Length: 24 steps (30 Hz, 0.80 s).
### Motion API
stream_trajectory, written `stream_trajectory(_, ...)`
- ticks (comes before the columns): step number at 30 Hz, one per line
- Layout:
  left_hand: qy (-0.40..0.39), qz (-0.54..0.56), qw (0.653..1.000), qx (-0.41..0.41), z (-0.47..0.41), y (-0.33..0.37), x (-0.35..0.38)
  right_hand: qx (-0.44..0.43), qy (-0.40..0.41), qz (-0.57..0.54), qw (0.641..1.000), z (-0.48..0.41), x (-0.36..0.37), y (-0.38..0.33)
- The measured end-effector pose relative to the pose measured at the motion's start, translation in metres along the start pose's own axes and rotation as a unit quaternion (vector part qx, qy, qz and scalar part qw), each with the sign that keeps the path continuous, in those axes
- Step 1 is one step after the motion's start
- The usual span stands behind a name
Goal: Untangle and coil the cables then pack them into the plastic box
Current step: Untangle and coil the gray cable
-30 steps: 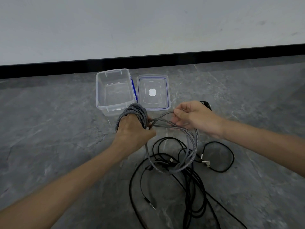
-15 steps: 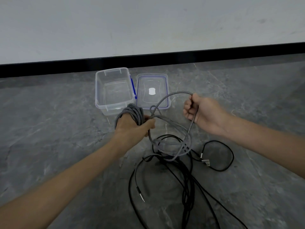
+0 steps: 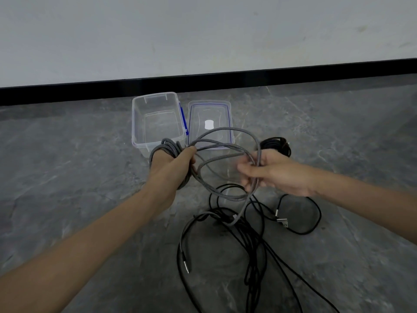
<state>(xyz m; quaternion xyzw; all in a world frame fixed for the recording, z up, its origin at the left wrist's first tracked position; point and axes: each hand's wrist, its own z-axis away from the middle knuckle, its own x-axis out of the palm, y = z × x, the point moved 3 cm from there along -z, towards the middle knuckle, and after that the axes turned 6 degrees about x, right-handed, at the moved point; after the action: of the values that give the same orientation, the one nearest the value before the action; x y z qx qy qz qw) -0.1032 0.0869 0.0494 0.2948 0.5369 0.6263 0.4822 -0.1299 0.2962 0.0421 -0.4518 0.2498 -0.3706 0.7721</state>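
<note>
Head view. Still grips with the left hand (image 3: 171, 168), just in front of the clear rectangular plastic box (image 3: 137, 127), fingers curled round a wound bundle of the grey braided cable (image 3: 216, 145). Keeps those grey turns wrapped over the knuckles, overlapping the box's near wall as seen from here.

Has dropped the right hand (image 3: 277, 175) since half a second ago. Up then as a tight fist, level with the box's near edge. Now lower and to the right of the box, fingers stretched leftward and blurred. Holds the grey cable there between thumb and fingers; cannot tell through the blur how firmly.

Throws a wider loop than before, arching from the left thumb across the clear blue-edged lid (image 3: 198, 123) lying flat just right of the box, then down through the right hand. Trails on from there into the tangle of thin black cables (image 3: 255, 245) on the grey marbled floor (image 3: 90, 177), well in front of the box.

Uncovers a coiled black cable bundle (image 3: 278, 143) right of the lid, hidden behind the fist a moment ago.

Leaves the silver USB plug (image 3: 283, 222) and the slim metal jack plug (image 3: 186, 264) lying among the black strands in front of the box, roughly where seen earlier.

Not yet packing: box open, lid off beside it.
</note>
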Motion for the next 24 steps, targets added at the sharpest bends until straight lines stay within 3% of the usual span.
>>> stream_trajectory(4, -0.022, 0.004, 1.000, 0.008, -0.001, 0.001, -0.003, 0.018, 0.035, -0.046, 0.998, -0.003, -0.023, -0.009)
stream_trajectory(9, -0.064, 0.097, 0.993, -0.035, -0.001, 0.009, 0.002, 0.000, 0.087, 0.016, 0.996, -0.007, -0.026, -0.001)
stream_trajectory(17, -0.056, 0.100, 0.993, -0.012, 0.005, 0.009, 0.011, 0.132, 0.163, 0.040, 0.977, -0.002, -0.005, 0.033)
stream_trajectory(21, -0.036, 0.118, 0.992, -0.009, 0.006, 0.008, 0.011, 0.207, 0.039, 0.000, 0.978, 0.008, 0.017, 0.057)
stream_trajectory(24, -0.030, 0.124, 0.992, -0.007, 0.006, 0.009, 0.011, 0.189, -0.012, 0.101, 0.977, 0.007, 0.029, 0.075)
